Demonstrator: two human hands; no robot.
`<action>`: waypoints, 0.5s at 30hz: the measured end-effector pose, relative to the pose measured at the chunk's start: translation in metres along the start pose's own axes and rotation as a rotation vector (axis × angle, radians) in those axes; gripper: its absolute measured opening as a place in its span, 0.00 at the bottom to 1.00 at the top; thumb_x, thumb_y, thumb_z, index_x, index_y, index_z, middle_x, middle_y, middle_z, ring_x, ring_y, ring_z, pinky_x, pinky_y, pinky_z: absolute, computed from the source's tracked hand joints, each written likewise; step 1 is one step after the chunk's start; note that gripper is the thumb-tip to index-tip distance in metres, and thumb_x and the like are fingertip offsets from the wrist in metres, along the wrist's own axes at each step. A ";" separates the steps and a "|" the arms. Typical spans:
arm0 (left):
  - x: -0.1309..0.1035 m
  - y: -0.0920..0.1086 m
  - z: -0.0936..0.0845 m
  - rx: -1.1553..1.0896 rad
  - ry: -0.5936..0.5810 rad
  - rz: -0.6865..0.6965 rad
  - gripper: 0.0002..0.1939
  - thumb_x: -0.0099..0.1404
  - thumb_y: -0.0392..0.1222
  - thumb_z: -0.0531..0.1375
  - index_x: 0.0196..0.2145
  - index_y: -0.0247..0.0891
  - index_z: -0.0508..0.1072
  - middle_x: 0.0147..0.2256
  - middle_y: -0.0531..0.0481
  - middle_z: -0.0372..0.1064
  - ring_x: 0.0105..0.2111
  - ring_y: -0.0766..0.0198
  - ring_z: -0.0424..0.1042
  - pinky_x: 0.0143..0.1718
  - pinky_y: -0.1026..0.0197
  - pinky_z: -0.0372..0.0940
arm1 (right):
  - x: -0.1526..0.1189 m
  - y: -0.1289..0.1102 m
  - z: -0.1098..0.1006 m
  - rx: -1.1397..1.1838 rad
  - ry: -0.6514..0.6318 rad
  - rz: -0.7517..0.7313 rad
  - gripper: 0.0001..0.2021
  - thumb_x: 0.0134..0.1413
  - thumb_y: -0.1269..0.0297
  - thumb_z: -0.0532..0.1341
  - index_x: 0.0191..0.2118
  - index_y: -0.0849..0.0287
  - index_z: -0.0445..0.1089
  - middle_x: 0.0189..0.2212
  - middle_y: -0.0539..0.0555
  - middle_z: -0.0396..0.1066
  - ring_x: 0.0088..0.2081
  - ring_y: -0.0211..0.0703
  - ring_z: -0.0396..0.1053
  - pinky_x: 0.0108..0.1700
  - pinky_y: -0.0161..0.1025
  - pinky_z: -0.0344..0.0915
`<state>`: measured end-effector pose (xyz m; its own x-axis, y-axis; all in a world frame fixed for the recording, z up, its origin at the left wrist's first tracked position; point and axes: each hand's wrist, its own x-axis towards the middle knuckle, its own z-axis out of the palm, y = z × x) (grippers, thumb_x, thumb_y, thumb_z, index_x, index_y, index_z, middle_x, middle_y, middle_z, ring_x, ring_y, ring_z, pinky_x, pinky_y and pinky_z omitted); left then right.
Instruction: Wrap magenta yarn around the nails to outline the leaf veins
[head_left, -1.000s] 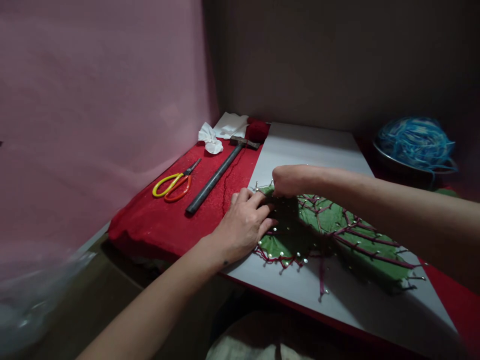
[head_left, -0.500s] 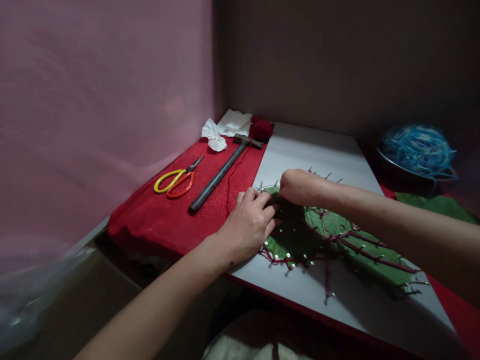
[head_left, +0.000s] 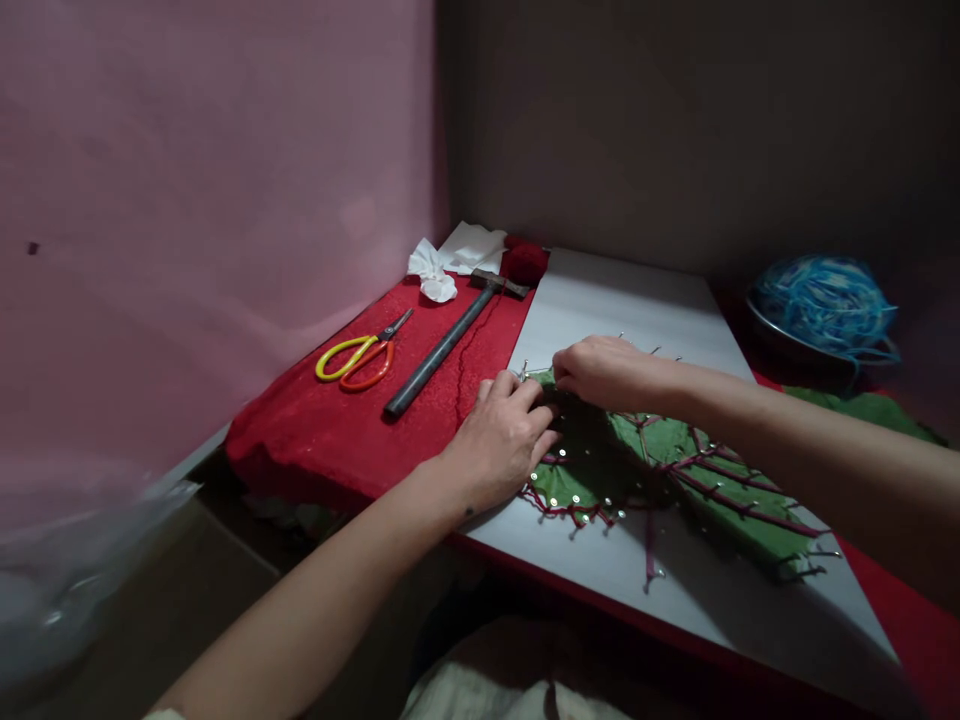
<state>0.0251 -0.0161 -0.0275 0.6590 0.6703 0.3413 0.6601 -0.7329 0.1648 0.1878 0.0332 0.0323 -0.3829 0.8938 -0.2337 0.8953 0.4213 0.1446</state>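
Observation:
A green leaf shape (head_left: 679, 445) lies on a white board (head_left: 622, 290), ringed by small upright nails and crossed by purple-red yarn veins. Red yarn (head_left: 561, 511) loops round the nails along its near edge. My left hand (head_left: 501, 440) rests at the leaf's left edge, fingers bent and a little apart, with its thumb and fingertips partly hidden. Just beyond it, over the leaf's far left rim, my right hand (head_left: 596, 370) is closed in a pinch among the nails; whatever lies between its fingers is hidden.
On the red cloth (head_left: 330, 440) to the left are scissors (head_left: 367, 355), a hammer (head_left: 442, 355) and crumpled white paper (head_left: 433, 272). A red yarn ball (head_left: 526, 262) trails a strand leftward of the board. Blue yarn (head_left: 821, 305) fills a bowl at right.
My right hand has shifted slightly left and turned along the leaf's far rim. My left hand stays nearly in place. The whole view has moved a little.

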 end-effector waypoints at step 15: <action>-0.001 -0.001 0.002 0.012 0.031 0.005 0.13 0.68 0.45 0.52 0.42 0.38 0.73 0.42 0.46 0.65 0.42 0.54 0.56 0.39 0.53 0.53 | 0.011 0.034 -0.013 0.218 -0.136 -0.253 0.09 0.48 0.67 0.57 0.32 0.60 0.75 0.23 0.49 0.72 0.26 0.34 0.62 0.30 0.32 0.54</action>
<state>0.0248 -0.0163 -0.0302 0.6510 0.6625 0.3706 0.6613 -0.7346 0.1517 0.2112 0.0595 0.0472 -0.5776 0.7309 -0.3635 0.8094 0.5705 -0.1391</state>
